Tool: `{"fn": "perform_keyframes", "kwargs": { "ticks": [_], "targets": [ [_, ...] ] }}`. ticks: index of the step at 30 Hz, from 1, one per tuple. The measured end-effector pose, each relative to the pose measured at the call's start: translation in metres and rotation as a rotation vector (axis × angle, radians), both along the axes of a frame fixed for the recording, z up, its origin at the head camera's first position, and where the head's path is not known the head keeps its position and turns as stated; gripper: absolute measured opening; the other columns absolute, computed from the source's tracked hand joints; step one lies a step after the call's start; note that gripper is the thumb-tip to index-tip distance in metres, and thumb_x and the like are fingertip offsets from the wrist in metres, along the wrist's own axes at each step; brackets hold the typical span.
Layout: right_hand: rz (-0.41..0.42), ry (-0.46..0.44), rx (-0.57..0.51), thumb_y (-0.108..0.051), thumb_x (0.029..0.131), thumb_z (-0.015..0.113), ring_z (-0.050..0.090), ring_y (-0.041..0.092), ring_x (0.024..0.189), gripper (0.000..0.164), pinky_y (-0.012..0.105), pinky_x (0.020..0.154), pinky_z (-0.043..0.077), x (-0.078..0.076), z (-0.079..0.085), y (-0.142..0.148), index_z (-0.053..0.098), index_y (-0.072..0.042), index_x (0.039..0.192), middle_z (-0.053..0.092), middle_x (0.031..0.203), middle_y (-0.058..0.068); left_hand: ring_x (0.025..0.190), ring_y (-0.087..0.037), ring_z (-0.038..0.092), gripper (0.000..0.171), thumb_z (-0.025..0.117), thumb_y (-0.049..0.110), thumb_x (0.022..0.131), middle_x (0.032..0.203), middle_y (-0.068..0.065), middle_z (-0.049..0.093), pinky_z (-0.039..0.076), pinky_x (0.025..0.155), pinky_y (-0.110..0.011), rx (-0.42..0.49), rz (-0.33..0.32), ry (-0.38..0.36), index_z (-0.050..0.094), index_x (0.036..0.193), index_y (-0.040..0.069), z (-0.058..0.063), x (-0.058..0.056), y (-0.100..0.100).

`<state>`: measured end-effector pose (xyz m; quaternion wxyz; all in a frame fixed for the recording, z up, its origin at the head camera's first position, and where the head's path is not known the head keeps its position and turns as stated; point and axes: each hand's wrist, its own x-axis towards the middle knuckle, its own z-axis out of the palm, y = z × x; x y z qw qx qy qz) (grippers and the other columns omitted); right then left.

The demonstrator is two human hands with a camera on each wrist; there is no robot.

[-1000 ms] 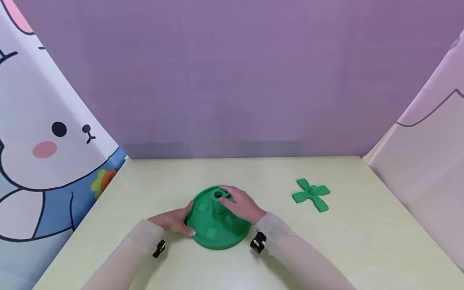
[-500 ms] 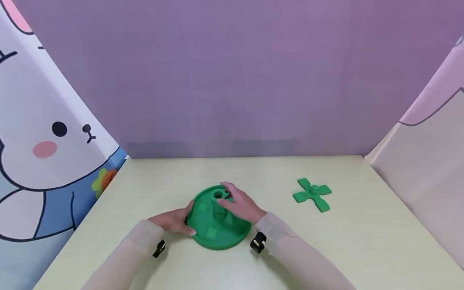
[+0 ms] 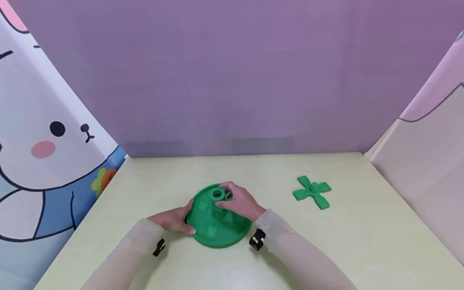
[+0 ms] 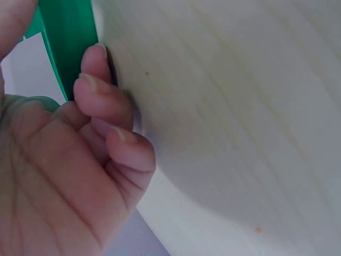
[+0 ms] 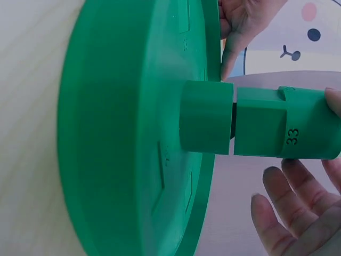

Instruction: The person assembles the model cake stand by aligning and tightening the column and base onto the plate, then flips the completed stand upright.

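In the head view, a round green base [image 3: 214,231] with a raised rim is seen lying on the pale wooden table [image 3: 145,181], in the near middle of the scene. Its left rim is held by the left hand [image 3: 174,219], whose thumb is laid at the near side and whose fingers are set farther along the edge; in the left wrist view these fingers are seen bent in against the green rim. Above the centre of the base, a green cylinder marked 33 [image 5: 295,122] is gripped at its top end by the thumb and a finger of the right hand [image 3: 242,202], while the other fingers are held loosely spread beside it. In the right wrist view, the cylinder is lined up with the base's green central stub [image 5: 206,117], and a narrow gap with a dark part [image 5: 233,120] in it is left between the two. On the right of the table, well apart from the base, a green four-armed cross piece [image 3: 313,190] is laid flat with its round knob facing up. The table is bordered at the far side by a purple backdrop [image 3: 235,80] and at the left by a cartoon-printed panel [image 3: 47,121].
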<state>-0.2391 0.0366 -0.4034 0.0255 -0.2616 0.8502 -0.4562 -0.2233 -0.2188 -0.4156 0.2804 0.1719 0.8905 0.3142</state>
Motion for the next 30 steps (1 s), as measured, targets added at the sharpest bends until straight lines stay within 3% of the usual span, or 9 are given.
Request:
{"fn": "perform_keyframes", "kwargs": {
  "ticks": [6,13,22,30],
  "targets": [
    [-0.004,-0.052,-0.024,-0.029,0.091,0.067,0.057,0.028,0.103,0.057,0.039,0.084,0.049,0.0012,-0.0011,-0.0004,0.045,-0.003,0.136,0.057,0.12,0.012,0.137,-0.043,0.025,0.11,0.077,0.023,0.083,0.15,-0.03,0.024,0.024,0.109,-0.056,0.017,-0.001,-0.005,-0.005,0.149,-0.007,-0.0008,-0.0003,0.0004],
    [0.041,-0.052,-0.072,-0.021,0.097,0.055,0.056,0.025,0.107,0.052,0.04,0.087,0.049,0.0007,-0.002,0.0004,0.04,-0.004,0.144,0.054,0.128,0.016,0.138,-0.045,0.021,0.11,0.078,0.019,0.082,0.15,-0.033,0.021,0.022,0.11,-0.056,0.029,0.012,-0.002,-0.005,0.148,-0.01,0.0,0.0007,0.002],
    [0.047,-0.022,-0.043,-0.022,0.098,0.056,0.056,0.021,0.101,0.044,0.036,0.084,0.048,0.0022,-0.0032,-0.0006,0.05,0.001,0.135,0.058,0.126,0.011,0.138,-0.045,0.021,0.111,0.079,0.018,0.081,0.15,-0.032,0.021,0.021,0.11,-0.057,0.077,0.036,-0.011,-0.004,0.148,-0.009,-0.0051,0.0011,0.0016],
    [-0.024,-0.048,-0.042,-0.027,0.09,0.068,0.058,0.023,0.094,0.04,0.035,0.082,0.05,0.0003,-0.0011,-0.0023,0.052,-0.001,0.116,0.058,0.106,0.008,0.137,-0.044,0.022,0.11,0.079,0.018,0.081,0.15,-0.031,0.021,0.023,0.109,-0.057,0.066,0.05,-0.012,-0.004,0.149,-0.008,-0.0026,0.003,0.003]
  ]
}}
